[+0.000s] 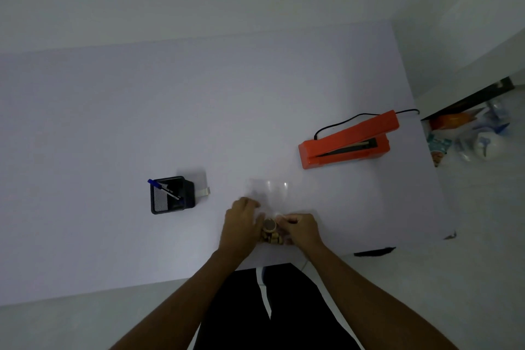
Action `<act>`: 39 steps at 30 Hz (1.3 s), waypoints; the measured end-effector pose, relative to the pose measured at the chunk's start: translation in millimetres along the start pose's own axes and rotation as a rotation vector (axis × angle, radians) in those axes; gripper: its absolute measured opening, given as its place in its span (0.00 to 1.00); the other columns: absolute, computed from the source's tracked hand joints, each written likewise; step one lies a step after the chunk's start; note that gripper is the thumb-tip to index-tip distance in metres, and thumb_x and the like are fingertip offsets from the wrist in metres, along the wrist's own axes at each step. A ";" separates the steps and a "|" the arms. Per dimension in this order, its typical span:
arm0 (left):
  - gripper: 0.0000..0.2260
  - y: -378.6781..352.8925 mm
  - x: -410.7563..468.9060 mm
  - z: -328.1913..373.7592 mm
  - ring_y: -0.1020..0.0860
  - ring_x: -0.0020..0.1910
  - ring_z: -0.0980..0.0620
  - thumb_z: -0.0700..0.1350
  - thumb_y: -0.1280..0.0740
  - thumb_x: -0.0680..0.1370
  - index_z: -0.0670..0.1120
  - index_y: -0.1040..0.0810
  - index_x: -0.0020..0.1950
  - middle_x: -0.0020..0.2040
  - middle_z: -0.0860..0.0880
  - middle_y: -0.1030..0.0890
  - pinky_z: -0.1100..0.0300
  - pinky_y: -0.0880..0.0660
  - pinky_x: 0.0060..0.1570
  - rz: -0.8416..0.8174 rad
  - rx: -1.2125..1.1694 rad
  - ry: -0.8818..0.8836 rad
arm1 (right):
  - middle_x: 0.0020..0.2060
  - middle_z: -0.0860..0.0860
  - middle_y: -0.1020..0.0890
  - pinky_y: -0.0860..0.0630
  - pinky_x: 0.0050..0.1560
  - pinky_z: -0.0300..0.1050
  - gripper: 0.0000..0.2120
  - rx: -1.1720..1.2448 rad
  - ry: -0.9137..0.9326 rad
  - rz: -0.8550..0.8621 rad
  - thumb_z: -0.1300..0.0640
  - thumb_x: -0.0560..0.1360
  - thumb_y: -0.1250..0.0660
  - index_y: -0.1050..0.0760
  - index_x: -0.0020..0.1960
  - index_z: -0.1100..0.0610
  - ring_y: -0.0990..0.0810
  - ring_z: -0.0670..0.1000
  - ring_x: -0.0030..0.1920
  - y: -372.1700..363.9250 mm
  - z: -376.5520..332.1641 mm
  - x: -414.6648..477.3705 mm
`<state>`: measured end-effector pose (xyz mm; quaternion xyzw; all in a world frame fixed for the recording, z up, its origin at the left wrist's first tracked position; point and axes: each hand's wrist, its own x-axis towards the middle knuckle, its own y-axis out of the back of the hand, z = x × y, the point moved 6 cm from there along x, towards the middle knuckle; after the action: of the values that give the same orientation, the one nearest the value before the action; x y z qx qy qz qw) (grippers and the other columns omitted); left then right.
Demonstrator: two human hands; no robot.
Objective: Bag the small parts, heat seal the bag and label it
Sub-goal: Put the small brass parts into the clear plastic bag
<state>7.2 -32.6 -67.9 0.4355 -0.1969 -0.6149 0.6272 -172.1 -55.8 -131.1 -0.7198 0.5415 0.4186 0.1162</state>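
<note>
A clear plastic bag [268,190] lies flat on the white table [113,122], faint and glinting, just beyond my hands. My left hand [241,224] rests on the bag's near edge with curled fingers. My right hand [301,226] is curled and pinches the bag's edge at its fingertips. Between the two hands sits a pile of small tan parts [271,237] with a round dark-topped piece [270,225] uppermost. An orange heat sealer [348,140] stands with its jaw raised at the right, its black cord [341,122] trailing back.
A black mesh pen holder [172,194] with a blue pen [163,187] stands to the left, a strip of white labels [203,192] behind it. Off the table's right edge, plastic bags and clutter [468,133] lie on the floor. The near table edge runs just below my wrists.
</note>
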 end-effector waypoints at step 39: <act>0.46 -47.5 -36.1 36.1 0.45 0.73 0.28 0.79 0.51 0.64 0.53 0.40 0.74 0.74 0.33 0.40 0.32 0.48 0.70 -0.432 0.447 -0.047 | 0.52 0.60 0.15 0.20 0.57 0.50 0.17 0.417 0.123 -0.182 0.55 0.83 0.41 0.21 0.56 0.68 0.15 0.55 0.53 3.1 -74.2 52.1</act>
<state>-55.5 -3.0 -75.3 0.5802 -0.2446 -0.6853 0.3659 -136.2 -138.6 -122.0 -0.7503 0.5550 0.2408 0.2663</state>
